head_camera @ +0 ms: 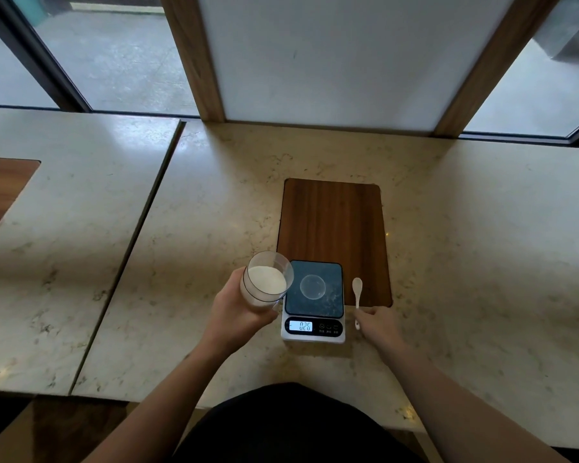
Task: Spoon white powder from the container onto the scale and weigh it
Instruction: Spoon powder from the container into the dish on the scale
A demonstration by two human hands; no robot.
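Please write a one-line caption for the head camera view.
Left hand tilts powder container beside scale; right hand grasps white spoon.

A single head-worn wide-angle camera looks forward and steeply down from close above the marble counter [448, 228], facing a wall panel [331, 61] between windows.

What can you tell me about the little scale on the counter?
The scale is a small, flat kitchen scale with a white body and a dark, square weighing plate bearing a faint round mark in its middle. White specks dust the plate. At its near edge a lit display shows digits too blurred to read surely, beside a few small buttons. It lies level, its far part on the wooden board, its near part on the stone counter. The cup of powder overlaps its left corner; contact cannot be told.
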